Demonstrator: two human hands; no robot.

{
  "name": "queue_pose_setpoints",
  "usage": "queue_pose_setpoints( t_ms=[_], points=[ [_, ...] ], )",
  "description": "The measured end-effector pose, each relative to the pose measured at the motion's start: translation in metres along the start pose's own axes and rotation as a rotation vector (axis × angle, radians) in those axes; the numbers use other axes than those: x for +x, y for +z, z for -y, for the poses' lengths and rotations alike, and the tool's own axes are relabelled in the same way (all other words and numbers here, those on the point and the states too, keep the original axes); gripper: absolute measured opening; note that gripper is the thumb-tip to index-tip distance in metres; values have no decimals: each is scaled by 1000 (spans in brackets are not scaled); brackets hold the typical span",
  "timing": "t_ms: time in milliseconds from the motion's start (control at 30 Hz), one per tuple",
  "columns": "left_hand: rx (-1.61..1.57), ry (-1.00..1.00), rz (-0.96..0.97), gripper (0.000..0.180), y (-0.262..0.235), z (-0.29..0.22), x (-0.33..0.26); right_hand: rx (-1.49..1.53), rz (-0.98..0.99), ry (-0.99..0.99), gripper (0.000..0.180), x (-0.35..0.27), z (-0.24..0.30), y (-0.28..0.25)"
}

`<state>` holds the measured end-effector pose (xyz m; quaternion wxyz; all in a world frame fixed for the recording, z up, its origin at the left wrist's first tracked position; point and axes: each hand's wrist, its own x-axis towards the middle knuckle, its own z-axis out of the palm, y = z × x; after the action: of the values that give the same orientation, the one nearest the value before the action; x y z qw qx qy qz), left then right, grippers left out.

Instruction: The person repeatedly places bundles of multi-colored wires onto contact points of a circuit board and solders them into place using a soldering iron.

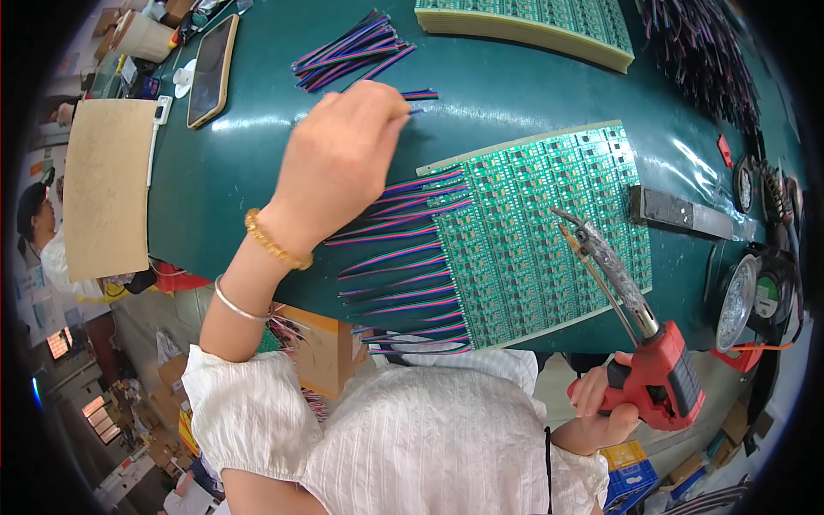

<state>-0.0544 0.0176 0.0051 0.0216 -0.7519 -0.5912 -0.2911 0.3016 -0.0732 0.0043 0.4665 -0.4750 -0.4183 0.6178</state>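
Observation:
My left hand (343, 154) is closed in a pinch above the green table, with a short blue wire end (417, 111) sticking out at its fingertips. A loose pile of multicoloured wires (354, 51) lies just beyond it. My right hand (608, 399) is wrapped round the handle of a red soldering gun (663, 378), whose metal tip points up and left over a green circuit board panel (532, 249). Along the panel's left edge, several ribbon wires (399, 262) are attached and stick out to the left. A dark metal bar (682, 212) lies across the panel's right edge.
A stack of circuit board panels (532, 39) stands at the far side, beside a thick wire bundle (704, 60). A phone (213, 70) and cardboard sheet (112, 189) are at the left. Solder wire spools (740, 300) stand at the right. Another person (39, 219) sits at far left.

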Motion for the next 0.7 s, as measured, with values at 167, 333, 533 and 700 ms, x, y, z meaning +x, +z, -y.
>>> queue_pose_setpoints(
  t_ms=[167,333,533,700],
  points=[
    [-395,-163,145,9,-23,-51,-3,16,-27,10,89,-1,0,0],
    [-449,-340,140,11,-13,-72,-18,-5,18,-18,85,3,-5,4],
    [-448,-455,188,8,-4,-69,-20,-55,28,8,86,2,-2,6],
    [-394,-391,122,9,3,-70,-21,-76,71,80,93,1,0,4]
  ],
)
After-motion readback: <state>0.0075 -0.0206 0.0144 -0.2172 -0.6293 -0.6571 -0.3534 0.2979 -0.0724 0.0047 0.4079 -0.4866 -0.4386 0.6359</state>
